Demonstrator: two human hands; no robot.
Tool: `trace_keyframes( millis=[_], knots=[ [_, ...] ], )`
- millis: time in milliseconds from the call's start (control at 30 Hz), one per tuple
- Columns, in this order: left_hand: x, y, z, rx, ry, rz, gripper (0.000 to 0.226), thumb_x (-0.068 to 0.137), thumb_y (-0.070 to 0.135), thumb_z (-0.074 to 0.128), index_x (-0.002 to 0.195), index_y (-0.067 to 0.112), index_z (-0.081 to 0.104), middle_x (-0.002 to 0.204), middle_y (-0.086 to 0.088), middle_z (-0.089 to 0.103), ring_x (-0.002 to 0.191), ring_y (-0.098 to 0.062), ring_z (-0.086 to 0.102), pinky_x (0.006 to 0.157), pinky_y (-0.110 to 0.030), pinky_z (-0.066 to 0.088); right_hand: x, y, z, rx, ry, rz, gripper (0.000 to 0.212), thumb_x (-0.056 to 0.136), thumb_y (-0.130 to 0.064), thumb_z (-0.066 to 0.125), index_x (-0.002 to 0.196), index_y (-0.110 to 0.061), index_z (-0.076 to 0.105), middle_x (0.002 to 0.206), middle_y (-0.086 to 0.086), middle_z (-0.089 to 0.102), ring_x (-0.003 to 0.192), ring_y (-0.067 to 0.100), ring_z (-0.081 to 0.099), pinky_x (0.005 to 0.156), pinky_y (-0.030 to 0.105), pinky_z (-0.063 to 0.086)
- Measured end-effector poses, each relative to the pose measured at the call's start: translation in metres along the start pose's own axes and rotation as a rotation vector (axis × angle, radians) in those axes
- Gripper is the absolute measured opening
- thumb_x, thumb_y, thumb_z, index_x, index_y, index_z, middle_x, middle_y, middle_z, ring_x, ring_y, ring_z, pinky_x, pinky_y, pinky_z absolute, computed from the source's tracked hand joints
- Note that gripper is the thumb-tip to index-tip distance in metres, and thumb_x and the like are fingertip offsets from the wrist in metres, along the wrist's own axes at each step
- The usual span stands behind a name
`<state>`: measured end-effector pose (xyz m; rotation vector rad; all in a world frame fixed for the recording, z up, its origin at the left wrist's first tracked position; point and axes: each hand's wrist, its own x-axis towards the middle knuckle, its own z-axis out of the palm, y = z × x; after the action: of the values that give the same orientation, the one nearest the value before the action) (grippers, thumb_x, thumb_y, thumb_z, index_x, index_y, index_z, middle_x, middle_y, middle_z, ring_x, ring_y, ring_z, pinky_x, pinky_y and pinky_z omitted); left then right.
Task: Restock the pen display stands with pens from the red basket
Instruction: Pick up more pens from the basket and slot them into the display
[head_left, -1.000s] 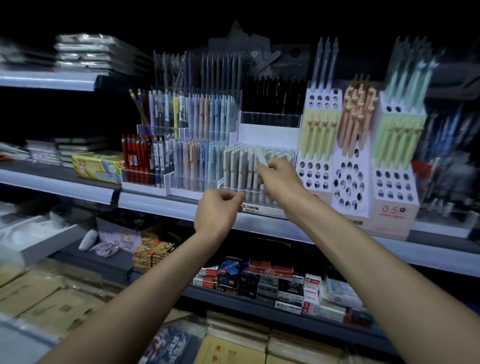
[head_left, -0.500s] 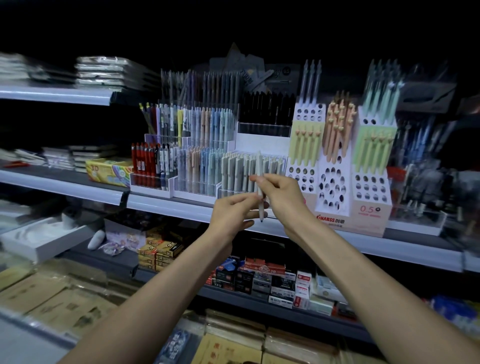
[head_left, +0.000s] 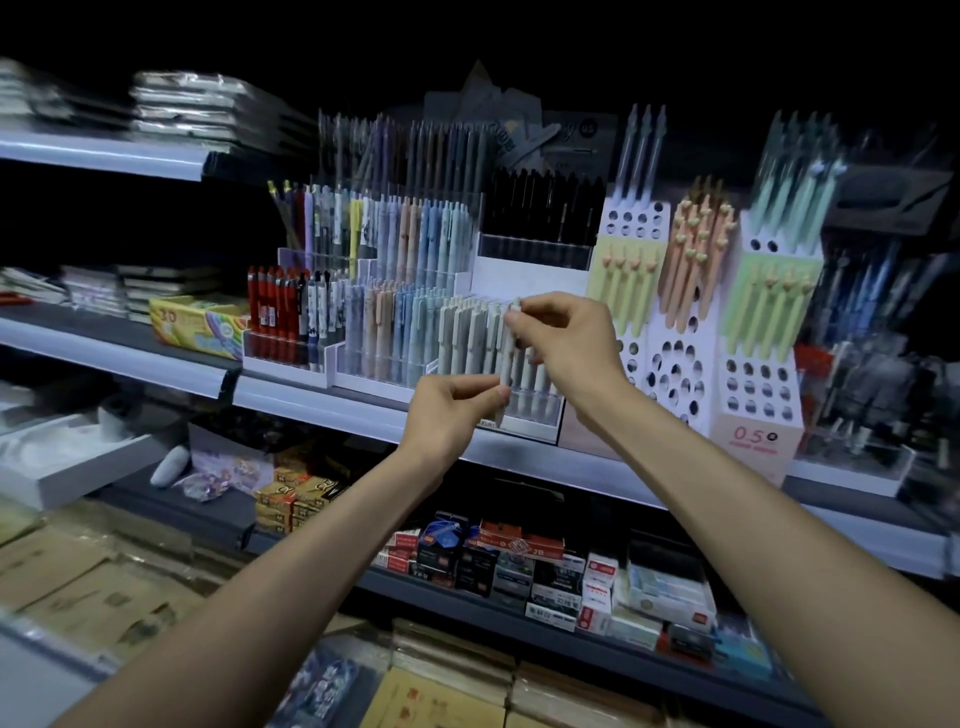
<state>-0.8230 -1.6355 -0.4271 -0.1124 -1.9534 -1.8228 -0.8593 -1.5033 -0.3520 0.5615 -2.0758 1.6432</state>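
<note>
one pen (head_left: 505, 359), fingers (head_left: 535, 313) at both ends

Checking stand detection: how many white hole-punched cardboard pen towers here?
3, side by side: left white cardboard tower, yellow pens; middle tower, peach pens; right tower, green pens. Dark right side may hide more.

1. I see a yellow box (head_left: 197, 325) marked "3D" on the middle shelf, far left, with stacked notebooks (head_left: 130, 291) just left of it.
2. Wrapped packs (head_left: 208, 111) are piled on the top shelf.
3. Small red, white and dark boxes (head_left: 519, 566) line the lower shelf.
4. A white tray (head_left: 67, 467) lies at left, with a white oval object (head_left: 170, 465) beside it.
</note>
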Motion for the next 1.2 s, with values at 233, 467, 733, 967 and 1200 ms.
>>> trace_keyframes(
  millis=[233, 467, 733, 967, 1200],
  knots=[
    [0.047, 0.010, -0.002, 0.207, 0.144, 0.054, 0.010, 0.081, 0.030, 0.086, 0.083, 0.024, 0.079, 0.076, 0.004, 0.078, 0.078, -0.019, 0.076, 0.086, -0.047, 0.061, 0.034, -0.005, 0.016, -0.035, 0.041, -0.069, 0.013, 0.082, -0.019, 0.086, 0.094, -0.016, 0.081, 0.081, -0.003, 0.078, 0.076, 0.015, 0.077, 0.081, 0.041, 0.064],
    [0.070, 0.014, 0.008, 0.293, 0.341, 0.001, 0.025, 0.084, 0.034, 0.083, 0.063, 0.034, 0.070, 0.075, 0.011, 0.076, 0.078, -0.020, 0.074, 0.080, -0.044, 0.062, 0.056, -0.005, 0.030, -0.080, 0.104, -0.111, 0.013, 0.074, -0.022, 0.092, 0.082, -0.019, 0.081, 0.080, -0.004, 0.078, 0.075, 0.010, 0.075, 0.081, 0.035, 0.063],
    [0.070, 0.002, 0.017, 0.423, 0.373, -0.054, 0.014, 0.088, 0.040, 0.079, 0.079, 0.029, 0.078, 0.086, 0.007, 0.078, 0.088, -0.021, 0.071, 0.079, -0.037, 0.058, 0.061, 0.014, 0.036, -0.126, 0.108, -0.042, 0.017, 0.074, -0.021, 0.093, 0.085, -0.012, 0.082, 0.082, -0.004, 0.078, 0.077, 0.012, 0.075, 0.082, 0.036, 0.063],
    [0.069, -0.016, 0.020, 0.521, 0.342, -0.119, 0.019, 0.088, 0.038, 0.076, 0.079, 0.022, 0.080, 0.077, -0.001, 0.076, 0.080, -0.026, 0.071, 0.069, -0.034, 0.054, 0.055, 0.033, 0.037, -0.159, 0.109, 0.028, 0.017, 0.074, -0.023, 0.094, 0.081, -0.015, 0.081, 0.077, -0.005, 0.076, 0.074, 0.013, 0.073, 0.079, 0.037, 0.063],
    [0.066, -0.026, 0.026, 0.627, 0.365, -0.037, 0.018, 0.093, 0.040, 0.072, 0.087, 0.026, 0.082, 0.074, 0.000, 0.075, 0.076, -0.027, 0.071, 0.064, -0.033, 0.053, 0.057, 0.042, 0.043, -0.185, 0.153, 0.044, 0.018, 0.072, -0.025, 0.094, 0.080, -0.019, 0.079, 0.079, -0.008, 0.075, 0.075, 0.011, 0.073, 0.079, 0.035, 0.062]
  ],
)
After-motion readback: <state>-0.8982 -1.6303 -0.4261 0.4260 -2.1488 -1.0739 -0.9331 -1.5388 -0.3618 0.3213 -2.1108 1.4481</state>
